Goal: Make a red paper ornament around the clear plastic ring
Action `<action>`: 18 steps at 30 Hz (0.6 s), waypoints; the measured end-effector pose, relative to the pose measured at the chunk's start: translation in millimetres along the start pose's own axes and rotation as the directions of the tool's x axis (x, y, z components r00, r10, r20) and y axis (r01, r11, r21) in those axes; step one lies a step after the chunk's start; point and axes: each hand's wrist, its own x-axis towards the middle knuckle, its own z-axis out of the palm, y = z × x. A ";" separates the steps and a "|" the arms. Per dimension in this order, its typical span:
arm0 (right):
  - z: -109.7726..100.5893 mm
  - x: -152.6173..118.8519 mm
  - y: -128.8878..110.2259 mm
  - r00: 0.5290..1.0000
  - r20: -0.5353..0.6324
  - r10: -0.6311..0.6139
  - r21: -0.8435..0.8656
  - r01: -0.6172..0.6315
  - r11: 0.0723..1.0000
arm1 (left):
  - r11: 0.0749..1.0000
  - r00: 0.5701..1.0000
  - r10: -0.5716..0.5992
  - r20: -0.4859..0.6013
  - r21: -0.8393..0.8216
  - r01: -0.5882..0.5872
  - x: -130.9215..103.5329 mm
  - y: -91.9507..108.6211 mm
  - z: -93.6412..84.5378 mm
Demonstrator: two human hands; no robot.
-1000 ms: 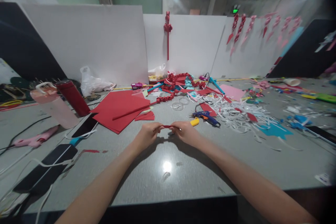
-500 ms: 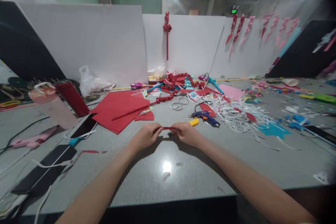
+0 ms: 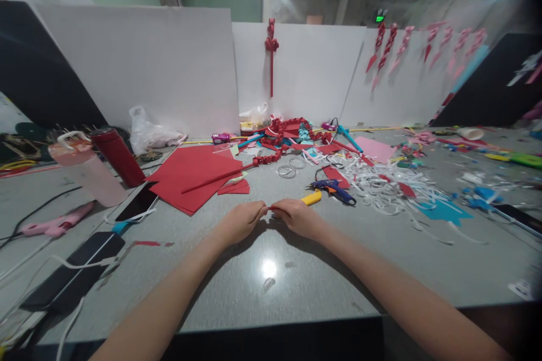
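Observation:
Both hands are pinched close together above the grey table. A narrow red paper strip (image 3: 271, 208) shows in the small gap between their fingertips. My left hand (image 3: 243, 221) grips its left end, and my right hand (image 3: 300, 218) has the other end. The fingers cover most of the strip. Just behind my right hand lies a yellow-handled tool (image 3: 312, 198), partly hidden. A stack of red paper sheets (image 3: 186, 172) is beyond my left hand, with a long red stem topped by a folded chain (image 3: 267, 159) lying across it.
A blue glue gun (image 3: 334, 189) and a heap of white paper strips (image 3: 381, 180) lie to the right. At left stand a pink bottle (image 3: 91, 172) and red flask (image 3: 118, 158), near a pink glue gun (image 3: 59, 221) and cables. White boards (image 3: 139, 67) rise behind.
My hands have drawn closer together, so less of the red strip shows between them. Both still pinch it. The things on the table have stayed put.

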 end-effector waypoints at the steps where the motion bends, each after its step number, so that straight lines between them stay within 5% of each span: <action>1: -1.3 0.0 -1.3 1.000 0.000 -0.001 0.007 0.001 1.000 | 1.000 1.000 -0.001 0.004 -0.011 0.001 0.0 0.8 -0.2; 18: -12.7 7.0 -17.7 0.967 -0.096 0.237 0.336 -0.193 0.922 | 0.976 1.000 0.007 -0.029 -0.217 -0.014 3.2 6.1 0.2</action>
